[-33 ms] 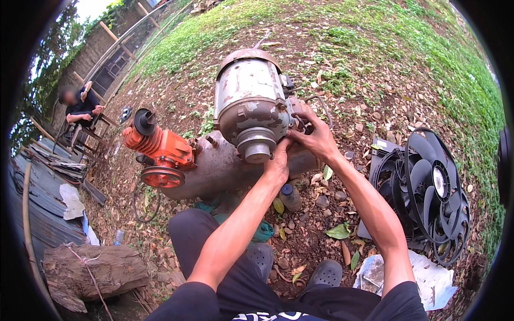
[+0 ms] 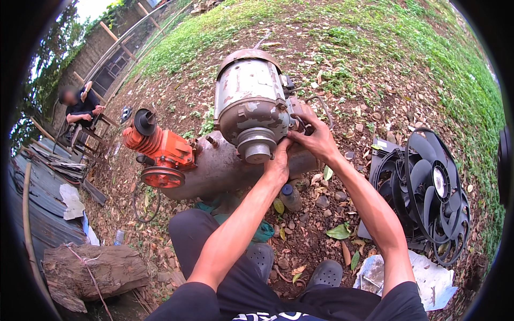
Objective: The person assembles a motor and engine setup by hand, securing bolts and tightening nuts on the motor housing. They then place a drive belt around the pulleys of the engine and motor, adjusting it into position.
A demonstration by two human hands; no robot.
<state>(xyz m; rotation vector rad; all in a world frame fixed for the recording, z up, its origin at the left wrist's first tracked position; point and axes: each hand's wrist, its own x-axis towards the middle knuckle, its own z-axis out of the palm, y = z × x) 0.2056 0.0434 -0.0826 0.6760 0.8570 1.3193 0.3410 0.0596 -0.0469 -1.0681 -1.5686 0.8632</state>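
A grey electric motor point(image 2: 249, 88) with peeling paint and a stepped pulley point(image 2: 257, 146) sits on a rusty cylindrical tank point(image 2: 209, 174). My left hand point(image 2: 277, 165) reaches in at the motor's lower right, just beside the pulley, with its fingers closed and partly hidden. Next to it, my right hand point(image 2: 317, 140) curls its fingers around a small dark part at the motor's right side; thumb and fingertips nearly meet my left hand. What either hand grips is too covered to name. On the tank's left end stands an orange compressor pump point(image 2: 160, 152) with its own pulley wheel.
At right lies a black radiator fan assembly point(image 2: 423, 187) beside a crumpled pale sheet point(image 2: 433, 281). A bottle with a blue cap point(image 2: 289, 198) stands below the tank. A log point(image 2: 93, 272) and corrugated sheets point(image 2: 51, 192) lie left. A seated person point(image 2: 81, 109) is farther back.
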